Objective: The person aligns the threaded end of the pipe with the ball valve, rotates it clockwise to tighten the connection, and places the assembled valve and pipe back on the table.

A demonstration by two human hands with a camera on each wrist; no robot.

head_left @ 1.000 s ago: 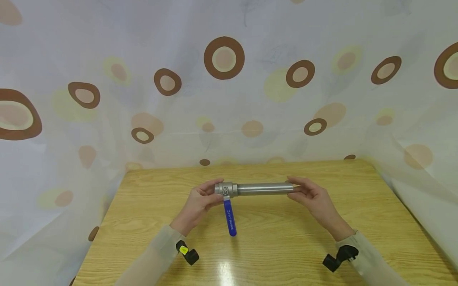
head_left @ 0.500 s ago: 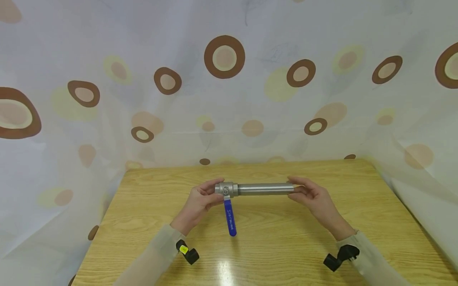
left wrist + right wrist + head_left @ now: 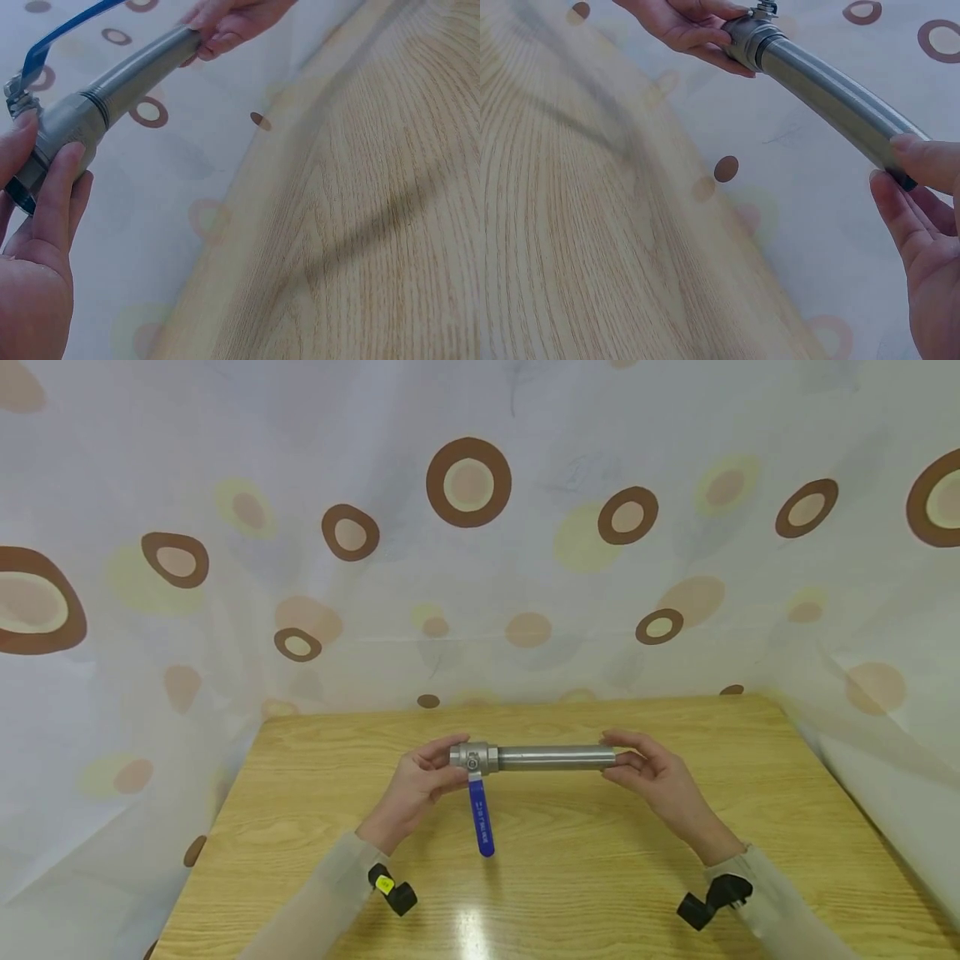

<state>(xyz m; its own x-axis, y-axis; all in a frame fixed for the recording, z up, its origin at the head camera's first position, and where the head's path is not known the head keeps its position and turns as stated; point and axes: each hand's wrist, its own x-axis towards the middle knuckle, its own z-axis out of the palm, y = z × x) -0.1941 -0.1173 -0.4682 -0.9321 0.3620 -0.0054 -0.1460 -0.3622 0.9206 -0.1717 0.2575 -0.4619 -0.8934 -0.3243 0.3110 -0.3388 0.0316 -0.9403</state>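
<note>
A metal ball valve (image 3: pixel 480 758) with a blue lever handle (image 3: pixel 482 818) is joined to a straight steel pipe (image 3: pixel 557 757). Both are held level above the table, the lever pointing toward me. My left hand (image 3: pixel 411 793) grips the valve body at its left end, thumb in front and fingers behind. At the pipe's far right end, my right hand (image 3: pixel 666 785) pinches the tip between thumb and fingers. Threads (image 3: pixel 96 106) show where the pipe enters the valve in the left wrist view. The right wrist view shows the pipe's end (image 3: pixel 904 178) between the right fingertips.
Below the hands lies a wood-grain table (image 3: pixel 570 877). A pale curtain (image 3: pixel 540 560) with brown ring patterns stands behind it and along both sides. Black wrist cameras are strapped on the left sleeve (image 3: pixel 330 872) and the right sleeve (image 3: pixel 776 893).
</note>
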